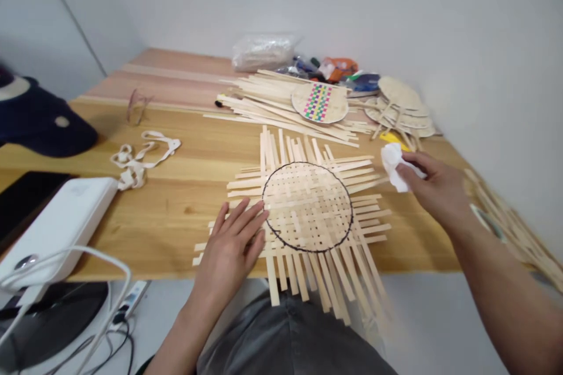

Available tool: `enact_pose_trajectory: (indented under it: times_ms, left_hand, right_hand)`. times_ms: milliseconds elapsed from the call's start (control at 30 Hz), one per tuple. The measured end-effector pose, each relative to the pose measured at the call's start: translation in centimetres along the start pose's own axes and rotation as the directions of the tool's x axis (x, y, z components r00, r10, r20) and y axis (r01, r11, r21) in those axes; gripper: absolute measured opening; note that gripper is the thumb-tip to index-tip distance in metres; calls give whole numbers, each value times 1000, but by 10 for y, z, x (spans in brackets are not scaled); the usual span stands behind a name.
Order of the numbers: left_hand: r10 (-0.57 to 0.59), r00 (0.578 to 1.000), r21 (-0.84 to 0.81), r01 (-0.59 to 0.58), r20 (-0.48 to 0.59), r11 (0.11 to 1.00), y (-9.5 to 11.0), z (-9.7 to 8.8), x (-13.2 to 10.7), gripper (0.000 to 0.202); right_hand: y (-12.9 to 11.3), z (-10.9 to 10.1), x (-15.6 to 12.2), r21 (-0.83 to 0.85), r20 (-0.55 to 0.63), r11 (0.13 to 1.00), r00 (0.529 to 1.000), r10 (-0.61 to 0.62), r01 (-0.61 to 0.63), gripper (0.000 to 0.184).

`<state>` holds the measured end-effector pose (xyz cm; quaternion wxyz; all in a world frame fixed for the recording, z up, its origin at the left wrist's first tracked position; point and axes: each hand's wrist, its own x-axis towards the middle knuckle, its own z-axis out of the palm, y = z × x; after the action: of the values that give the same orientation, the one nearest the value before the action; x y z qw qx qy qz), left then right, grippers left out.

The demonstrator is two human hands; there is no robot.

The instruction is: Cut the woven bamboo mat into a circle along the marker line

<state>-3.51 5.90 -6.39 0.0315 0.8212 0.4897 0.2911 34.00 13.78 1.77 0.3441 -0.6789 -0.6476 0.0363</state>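
A woven mat of pale bamboo strips [308, 205] lies at the table's front edge, its loose strip ends sticking out on all sides. A dark oval outline is marked on the weave, and several strip ends overhang the edge. My left hand [235, 237] rests flat on the strips at the left of the oval, fingers spread. To the right of the mat, my right hand [428, 181] pinches a crumpled white tissue [393, 167] above the table. A yellow object [394, 139] lies just behind the tissue, partly hidden.
Behind the mat lie loose bamboo strips [264, 108], a fan with coloured weave [320, 102] and stacked plain fans [402, 105]. At left are a white power bank [65, 222], a white strap [147, 155], glasses [137, 108] and a dark cap [44, 117]. More strips [514, 222] lie at right.
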Motion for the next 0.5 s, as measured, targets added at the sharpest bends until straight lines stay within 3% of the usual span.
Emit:
enact_pose_trajectory:
  times_ms: [100, 200, 367, 500]
  left_hand:
    - [36, 999, 12, -36, 2, 999, -6, 2, -2, 36]
    - [83, 997, 30, -83, -1, 996, -13, 5, -4, 40]
    - [138, 990, 70, -137, -8, 988, -24, 4, -8, 44]
    - [217, 976, -12, -217, -30, 976, -22, -5, -4, 63]
  right_hand:
    - [40, -23, -14, -143, -108, 980, 986, 125, -140, 26]
    - [64, -32, -44, -243, -157, 957, 980, 125, -161, 22]
    - [65, -11, -95, -279, 67, 960, 998, 6, 13, 17]
    - [71, 3, -88, -341, 84, 939, 996, -14, 42, 19]
